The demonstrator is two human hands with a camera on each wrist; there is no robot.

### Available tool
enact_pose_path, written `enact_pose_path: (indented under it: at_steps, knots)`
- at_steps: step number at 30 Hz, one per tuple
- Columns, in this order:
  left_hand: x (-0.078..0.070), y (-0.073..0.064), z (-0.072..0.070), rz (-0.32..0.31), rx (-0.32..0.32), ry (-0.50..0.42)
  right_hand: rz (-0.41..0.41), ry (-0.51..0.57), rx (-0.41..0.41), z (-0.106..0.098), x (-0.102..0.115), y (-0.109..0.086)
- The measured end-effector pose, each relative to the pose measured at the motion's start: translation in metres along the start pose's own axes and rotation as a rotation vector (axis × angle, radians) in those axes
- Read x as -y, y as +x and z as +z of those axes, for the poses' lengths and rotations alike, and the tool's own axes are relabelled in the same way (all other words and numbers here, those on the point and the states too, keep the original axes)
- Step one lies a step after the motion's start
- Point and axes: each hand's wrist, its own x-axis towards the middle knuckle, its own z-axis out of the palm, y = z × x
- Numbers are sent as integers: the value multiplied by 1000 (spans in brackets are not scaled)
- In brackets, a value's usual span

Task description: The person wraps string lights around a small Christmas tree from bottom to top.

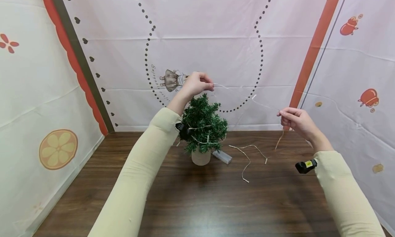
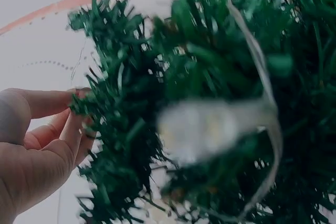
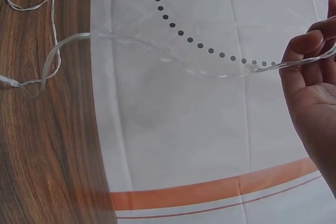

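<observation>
- Head view: a thin, clear-wired string of small lights [image 1: 265, 105] hangs between two hands, up and to the right of the tree.
- The left hand [image 1: 199, 83], near the tree's top, has a narrow grip pinching the wire; the right hand [image 1: 297, 121], well apart, pinches it too, a tail dangling beneath.
- The small, bushy green artificial tree [image 1: 202, 117] stands upright in a round beige pot [image 1: 200, 158], part of the string lying across its branches.
- Just beside the pot sits a clear plastic box [image 1: 223, 157]; to its right, pale wire lies in loose bends on the brown wood-grain counter [image 1: 197, 202].
- Likely trouble: those bends could knot if drawn up together; bulbs could snag in the needles; a hard pull might tip the tree; so thin a wire could slip from fingertips.
</observation>
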Motion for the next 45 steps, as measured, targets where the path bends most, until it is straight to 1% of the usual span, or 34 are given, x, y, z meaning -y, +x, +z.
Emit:
enact_pose_path:
  at_steps: [1, 6, 11, 14, 15, 17, 19, 21, 23, 26, 31, 33, 36, 38, 42, 45]
  knots:
    - [2, 1, -1, -3, -2, 2, 6, -2, -4, 0, 0, 0]
    - [12, 3, -7, -32, -16, -54, 38, -31, -16, 0, 3, 0]
    - [22, 5, -13, -42, -22, -132, 36, -31, -10, -2, 5, 2]
    - [29, 4, -16, -47, -26, -152, 36, -22, -4, -1, 8, 6]
    - [32, 4, -17, -47, -28, -151, 40, -25, -4, 0, 10, 8]
    - [36, 3, -19, -48, -38, -113, 44, -32, -3, 2, 12, 12]
    - [40, 2, -20, -43, -50, -72, 47, -61, -14, 6, 16, 17]
    - [45, 1, -21, -38, -63, -51, 44, -98, -26, 10, 20, 22]
    - [49, 0, -22, -41, -75, -63, 41, -118, -36, 14, 23, 28]
    - [56, -1, -23, -56, -88, -114, 39, -135, -45, 19, 27, 35]
    - [66, -3, -24, -67, -104, -116, 28, -123, -42, 27, 32, 44]
    - [70, -6, -25, -59, -116, -111, 22, -131, -44, 31, 33, 47]
    - [76, -8, -28, -58, -139, -153, 14, -156, -48, 36, 34, 49]
    - [80, -10, -30, -55, -140, -202, 8, -158, -45, 39, 36, 51]
    - [85, -14, -33, -72, -147, -365, -5, -127, -32, 41, 39, 52]
    - [89, -16, -35, -77, -166, -493, -8, -103, -22, 42, 42, 53]
